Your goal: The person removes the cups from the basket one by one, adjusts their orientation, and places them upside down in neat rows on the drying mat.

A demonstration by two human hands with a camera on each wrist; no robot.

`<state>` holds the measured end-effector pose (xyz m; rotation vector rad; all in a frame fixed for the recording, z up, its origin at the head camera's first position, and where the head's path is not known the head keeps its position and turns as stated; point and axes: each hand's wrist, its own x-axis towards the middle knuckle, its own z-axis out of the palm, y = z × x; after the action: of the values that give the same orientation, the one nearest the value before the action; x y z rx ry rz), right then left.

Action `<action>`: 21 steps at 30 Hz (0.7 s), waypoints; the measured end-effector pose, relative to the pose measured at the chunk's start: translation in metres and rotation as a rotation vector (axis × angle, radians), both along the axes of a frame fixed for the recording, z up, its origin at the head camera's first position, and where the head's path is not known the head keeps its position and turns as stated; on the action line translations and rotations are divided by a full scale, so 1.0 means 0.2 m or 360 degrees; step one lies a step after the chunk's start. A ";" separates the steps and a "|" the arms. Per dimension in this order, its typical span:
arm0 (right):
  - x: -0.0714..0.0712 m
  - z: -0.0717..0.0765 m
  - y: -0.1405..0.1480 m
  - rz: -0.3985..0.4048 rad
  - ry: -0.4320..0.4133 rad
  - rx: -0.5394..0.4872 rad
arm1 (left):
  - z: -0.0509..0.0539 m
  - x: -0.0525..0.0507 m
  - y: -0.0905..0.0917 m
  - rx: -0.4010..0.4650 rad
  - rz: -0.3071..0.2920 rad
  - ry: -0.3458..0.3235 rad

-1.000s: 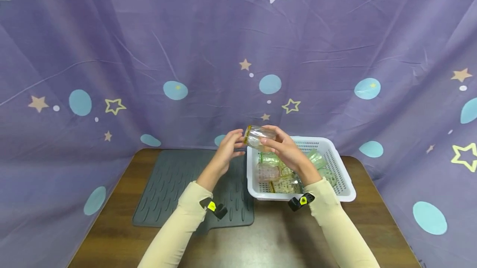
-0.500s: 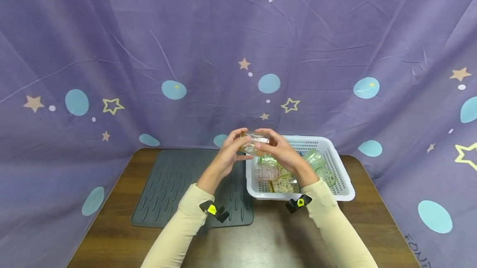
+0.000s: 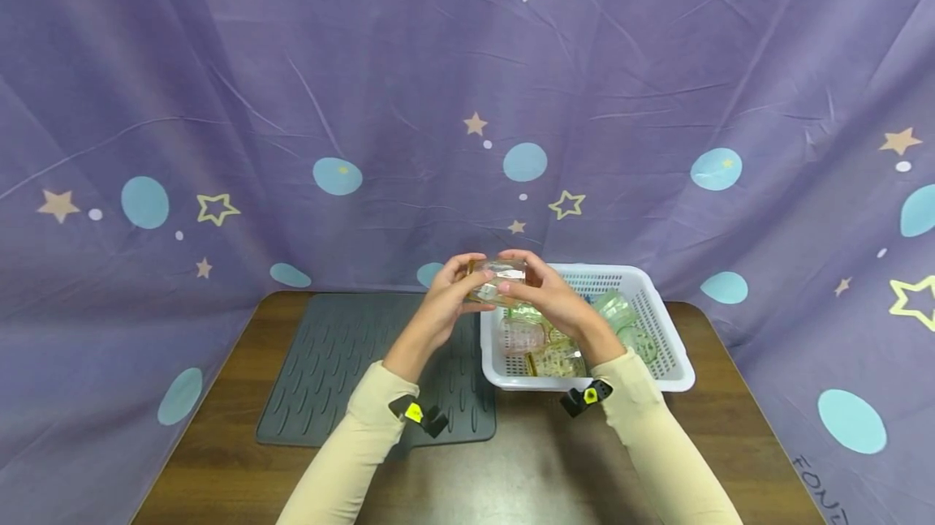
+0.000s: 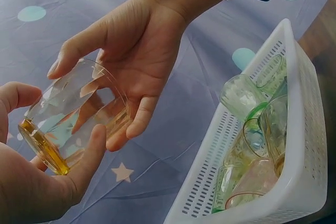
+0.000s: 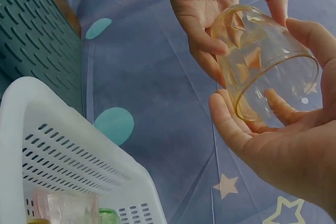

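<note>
A clear drinking glass (image 3: 500,272) with an amber tint is held sideways between both hands, raised near the basket's back left corner. My left hand (image 3: 441,298) grips its thick amber base (image 4: 43,148), thumb and fingers on opposite sides. At the other end my right hand (image 3: 555,299) holds the glass near its open rim (image 5: 273,65). Facets on the glass (image 5: 252,59) show in the right wrist view. Just below and right, the white basket (image 3: 584,384) contains several glasses, among them a pink one (image 3: 523,337), a green one (image 3: 615,310) and a yellowish one (image 3: 558,359).
A dark grey ridged mat (image 3: 329,371) lies left of the basket on the brown wooden table (image 3: 475,484). Behind the table hangs a purple curtain (image 3: 409,103) printed with stars and blue ovals. The basket's perforated wall (image 5: 79,156) rises below the hands.
My left hand has moved right and closed around the base of the glass, which my right hand alone held earlier. The glass shifted slightly left and down; the last half second shows little movement.
</note>
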<state>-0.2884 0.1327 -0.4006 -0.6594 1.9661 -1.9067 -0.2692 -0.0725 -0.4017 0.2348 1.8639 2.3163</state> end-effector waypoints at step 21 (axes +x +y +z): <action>-0.17 0.12 0.39 -0.0218 0.0104 0.0517 | -0.10 -0.06 -0.31 -0.0151 0.0192 -0.0077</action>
<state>-0.3220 0.2107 -0.3760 -0.5121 2.3454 -1.5982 -0.2803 -0.1354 -0.4222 0.0553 2.0095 2.2789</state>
